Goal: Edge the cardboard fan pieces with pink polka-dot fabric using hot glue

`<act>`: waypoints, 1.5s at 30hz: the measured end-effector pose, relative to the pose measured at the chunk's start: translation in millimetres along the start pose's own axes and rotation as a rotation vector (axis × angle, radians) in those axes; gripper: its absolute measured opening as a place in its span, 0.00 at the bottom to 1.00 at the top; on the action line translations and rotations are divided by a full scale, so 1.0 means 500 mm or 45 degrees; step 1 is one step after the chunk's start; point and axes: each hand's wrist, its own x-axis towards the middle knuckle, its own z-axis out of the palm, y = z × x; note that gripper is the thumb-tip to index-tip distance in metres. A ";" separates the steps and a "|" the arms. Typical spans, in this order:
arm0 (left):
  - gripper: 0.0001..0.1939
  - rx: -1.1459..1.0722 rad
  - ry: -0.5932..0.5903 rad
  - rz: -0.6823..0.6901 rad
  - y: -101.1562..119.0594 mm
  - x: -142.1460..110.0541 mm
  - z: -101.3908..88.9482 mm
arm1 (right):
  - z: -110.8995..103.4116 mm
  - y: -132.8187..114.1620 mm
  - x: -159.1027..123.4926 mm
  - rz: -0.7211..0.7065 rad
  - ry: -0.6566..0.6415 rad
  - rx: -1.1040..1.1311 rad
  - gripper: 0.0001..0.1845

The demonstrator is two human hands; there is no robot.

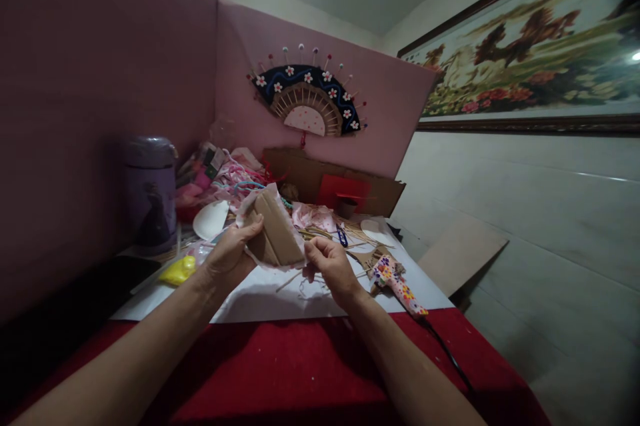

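A brown cardboard piece (276, 227) with a fold line across it is raised over the table, backed by a thin pale pink sheet (260, 265) with ragged edges jutting out around it. My left hand (233, 254) grips its left side, thumb flat on the cardboard and fingers behind. At the lower right corner, my right hand (334, 269) pinches the sheet's edge between thumb and fingertips. Whether the sheet is paper or cloth, I cannot tell. To the right of that hand lies a glue gun (395, 279) in flowered covering, its black cord trailing over the red cloth.
White paper (260, 303) covers part of the red tablecloth (280, 366). A purple flask (150, 193) stands left, near a yellow packet (179, 271) and a white dish (211, 219). Thin sticks and crumpled pink material (314, 216) lie behind. A decorated fan (307, 99) hangs on the pink panel.
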 end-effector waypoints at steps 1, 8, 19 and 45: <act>0.13 0.004 -0.012 0.005 0.000 -0.001 0.001 | 0.000 0.001 0.001 0.000 0.006 -0.004 0.20; 0.08 -0.006 -0.011 0.068 -0.005 -0.004 0.003 | 0.002 0.006 0.005 0.057 -0.030 -0.002 0.23; 0.11 -0.049 0.043 0.058 -0.006 0.001 0.002 | 0.009 0.010 0.000 0.114 -0.044 -0.098 0.22; 0.21 -0.124 0.160 0.135 0.001 0.004 0.010 | 0.009 0.007 0.001 0.194 -0.138 0.030 0.27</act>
